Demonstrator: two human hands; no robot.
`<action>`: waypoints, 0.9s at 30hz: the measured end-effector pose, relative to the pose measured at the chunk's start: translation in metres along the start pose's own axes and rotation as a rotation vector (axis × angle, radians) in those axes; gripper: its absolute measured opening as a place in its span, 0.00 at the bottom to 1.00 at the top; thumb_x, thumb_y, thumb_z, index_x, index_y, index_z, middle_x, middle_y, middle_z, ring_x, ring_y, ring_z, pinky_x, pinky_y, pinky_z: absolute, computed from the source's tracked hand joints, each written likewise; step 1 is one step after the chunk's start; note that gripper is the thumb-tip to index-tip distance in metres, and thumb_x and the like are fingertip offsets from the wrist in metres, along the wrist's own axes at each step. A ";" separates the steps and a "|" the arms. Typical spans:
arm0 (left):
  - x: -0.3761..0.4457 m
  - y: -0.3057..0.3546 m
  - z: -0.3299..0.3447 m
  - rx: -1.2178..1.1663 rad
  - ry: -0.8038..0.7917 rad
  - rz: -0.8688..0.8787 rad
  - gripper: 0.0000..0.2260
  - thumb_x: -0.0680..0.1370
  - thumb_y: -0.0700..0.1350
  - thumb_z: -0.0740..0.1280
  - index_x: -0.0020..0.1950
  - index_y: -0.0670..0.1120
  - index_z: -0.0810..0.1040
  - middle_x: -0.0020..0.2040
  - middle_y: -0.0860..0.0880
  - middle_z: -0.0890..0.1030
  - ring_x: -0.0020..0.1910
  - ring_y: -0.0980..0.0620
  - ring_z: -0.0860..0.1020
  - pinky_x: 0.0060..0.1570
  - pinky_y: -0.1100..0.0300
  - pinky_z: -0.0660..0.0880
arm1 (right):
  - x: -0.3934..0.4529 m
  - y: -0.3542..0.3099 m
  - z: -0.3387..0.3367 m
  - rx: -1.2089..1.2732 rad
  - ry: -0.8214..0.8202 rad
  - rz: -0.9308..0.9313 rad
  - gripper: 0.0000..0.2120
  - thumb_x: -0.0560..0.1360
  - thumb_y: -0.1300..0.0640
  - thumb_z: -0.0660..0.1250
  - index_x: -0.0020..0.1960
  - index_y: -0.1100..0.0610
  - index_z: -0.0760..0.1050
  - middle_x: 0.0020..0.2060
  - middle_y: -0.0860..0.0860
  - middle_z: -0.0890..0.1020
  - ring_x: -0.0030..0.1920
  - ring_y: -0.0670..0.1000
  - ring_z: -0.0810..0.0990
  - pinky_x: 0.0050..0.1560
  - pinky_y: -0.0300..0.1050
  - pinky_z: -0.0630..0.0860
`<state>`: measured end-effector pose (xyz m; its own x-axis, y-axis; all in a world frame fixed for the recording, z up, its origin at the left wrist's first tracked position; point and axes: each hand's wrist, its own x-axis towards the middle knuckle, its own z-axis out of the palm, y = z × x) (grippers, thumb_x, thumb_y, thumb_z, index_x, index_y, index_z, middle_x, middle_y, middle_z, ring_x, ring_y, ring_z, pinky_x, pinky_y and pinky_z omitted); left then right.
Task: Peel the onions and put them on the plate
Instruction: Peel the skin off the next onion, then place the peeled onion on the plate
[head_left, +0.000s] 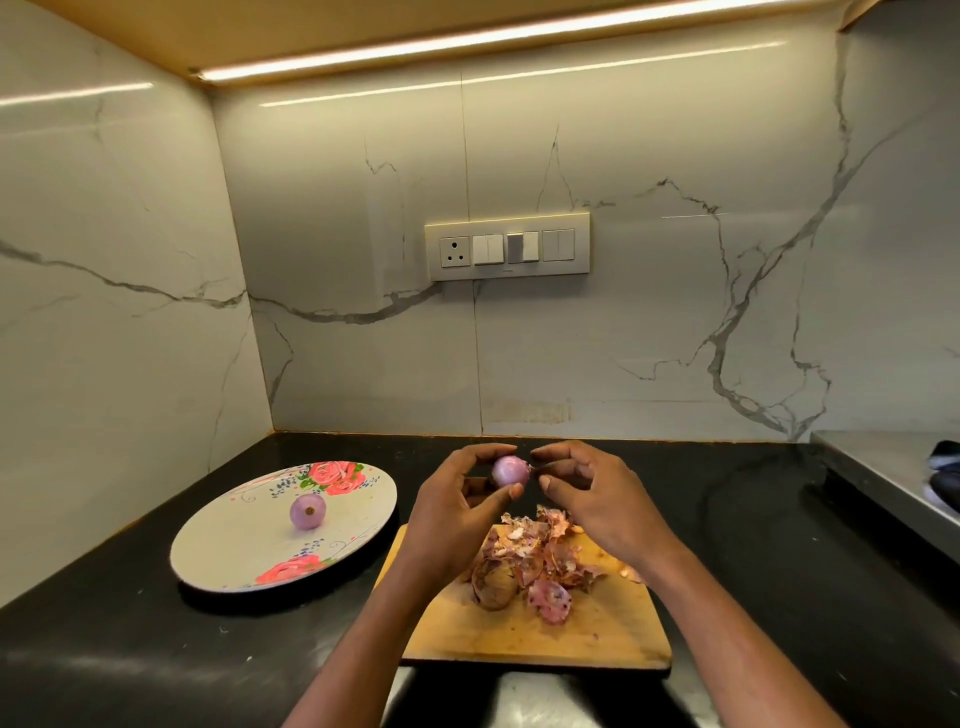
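— Above the far end of the chopping board (571, 634), what is being held?

— A small peeled onion (508, 470), purple and smooth. The left hand (457, 514) grips it, thumb under it on the near side and the other fingers (488, 451) curled over the top.

— And the right hand (597, 499)?

— Just beside the onion, on its right. Its fingers are curled, and the thumb and forefinger tips meet at the onion's right end, where a thin dark bit sticks out. They seem to be pinching it, but I cannot tell for certain whether it is skin or the root end.

— Where does the rest lie?

— A second peeled onion (308, 511) sits near the middle of the plate (218, 551), cut end facing the camera. The plate is round, pale, printed with pink roses, and stands on the black bench (104, 654) left of the board, its edge close to the board's corner.

— And on the board?

— A heap of dry peels (540, 545), pinkish and brown, lies on its far half. At the near side of the heap sits a brownish unpeeled onion (493, 584), and to its right a purple piece flecked with skin (549, 600); whether that is an onion or a thick peel I cannot tell.

— Behind it all?

— A marble-patterned wall carrying a switch panel (507, 247) with one socket. At the far right, a steel surface (883, 467) adjoins the bench.
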<state>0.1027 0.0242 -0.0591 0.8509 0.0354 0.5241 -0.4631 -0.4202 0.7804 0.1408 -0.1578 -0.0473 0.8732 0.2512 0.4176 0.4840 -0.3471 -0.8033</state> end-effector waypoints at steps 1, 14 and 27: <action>0.000 0.001 0.000 0.000 -0.002 -0.003 0.18 0.76 0.43 0.74 0.63 0.56 0.76 0.59 0.58 0.80 0.58 0.59 0.80 0.54 0.67 0.78 | 0.000 -0.001 0.001 0.056 0.003 -0.011 0.11 0.79 0.57 0.70 0.59 0.47 0.80 0.50 0.41 0.84 0.51 0.40 0.82 0.50 0.35 0.79; -0.011 0.007 0.003 -0.124 0.088 -0.082 0.19 0.75 0.45 0.76 0.65 0.48 0.78 0.58 0.53 0.82 0.57 0.58 0.81 0.56 0.63 0.79 | -0.001 -0.001 0.020 0.194 0.114 0.038 0.10 0.76 0.58 0.73 0.55 0.49 0.80 0.46 0.46 0.86 0.49 0.45 0.84 0.51 0.48 0.82; -0.011 -0.017 -0.052 0.396 0.340 0.002 0.19 0.73 0.42 0.77 0.62 0.51 0.76 0.56 0.52 0.76 0.51 0.60 0.77 0.48 0.74 0.74 | -0.012 -0.015 0.039 -0.099 -0.003 -0.077 0.09 0.79 0.58 0.68 0.55 0.45 0.76 0.47 0.41 0.81 0.49 0.41 0.79 0.44 0.29 0.72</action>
<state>0.0879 0.0775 -0.0605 0.6910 0.2988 0.6582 -0.2796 -0.7292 0.6246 0.1207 -0.1204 -0.0575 0.8329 0.2834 0.4754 0.5534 -0.4138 -0.7229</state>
